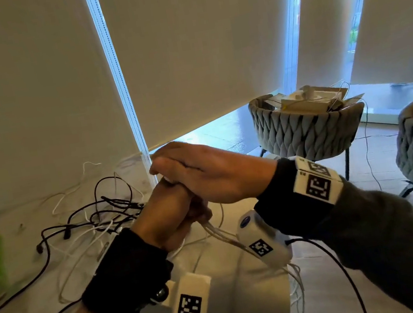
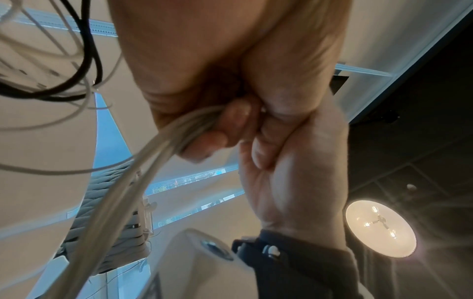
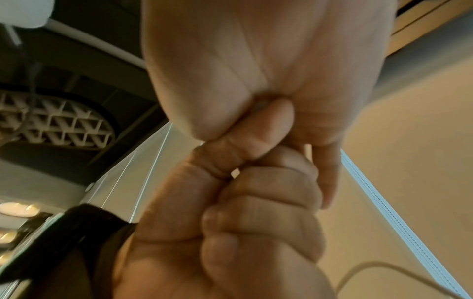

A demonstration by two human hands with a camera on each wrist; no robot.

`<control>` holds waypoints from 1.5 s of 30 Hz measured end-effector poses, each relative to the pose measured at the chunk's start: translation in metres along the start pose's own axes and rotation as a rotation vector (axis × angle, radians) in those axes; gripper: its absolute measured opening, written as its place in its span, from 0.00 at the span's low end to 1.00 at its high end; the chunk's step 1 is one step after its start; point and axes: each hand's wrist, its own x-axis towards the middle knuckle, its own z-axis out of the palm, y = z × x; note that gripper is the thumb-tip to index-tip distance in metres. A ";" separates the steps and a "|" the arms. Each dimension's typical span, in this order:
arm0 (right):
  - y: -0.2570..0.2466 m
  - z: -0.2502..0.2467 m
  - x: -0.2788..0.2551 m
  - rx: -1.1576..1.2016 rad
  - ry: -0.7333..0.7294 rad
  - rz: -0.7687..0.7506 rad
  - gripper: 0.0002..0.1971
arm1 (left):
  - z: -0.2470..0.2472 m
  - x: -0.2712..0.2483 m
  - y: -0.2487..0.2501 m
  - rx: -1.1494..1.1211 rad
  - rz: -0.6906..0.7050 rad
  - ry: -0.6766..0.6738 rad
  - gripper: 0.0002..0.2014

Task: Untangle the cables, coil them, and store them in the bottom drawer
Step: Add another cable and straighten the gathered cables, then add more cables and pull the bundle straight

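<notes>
Cables: a white bundle (image 2: 163, 145) sits clenched in the left hand (image 1: 171, 211) at frame centre. The right hand (image 1: 203, 176) covers it, fingers apparently on the strands, though hidden. Loose loops could snag the tangle (image 1: 95, 218) at centre left and drag it off.
</notes>
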 end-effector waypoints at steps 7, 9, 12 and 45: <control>0.001 -0.001 -0.016 0.291 0.010 0.121 0.31 | -0.012 0.008 0.005 -0.174 0.028 0.049 0.11; 0.008 0.001 -0.026 0.349 -0.125 0.156 0.33 | -0.020 0.012 0.011 -0.309 0.026 0.038 0.18; 0.031 0.006 -0.044 0.226 -0.430 0.270 0.24 | -0.034 0.013 0.025 -0.426 0.036 -0.046 0.28; -0.044 0.041 0.035 0.030 -0.105 -0.193 0.16 | -0.102 -0.040 0.024 -0.249 -0.069 -0.131 0.39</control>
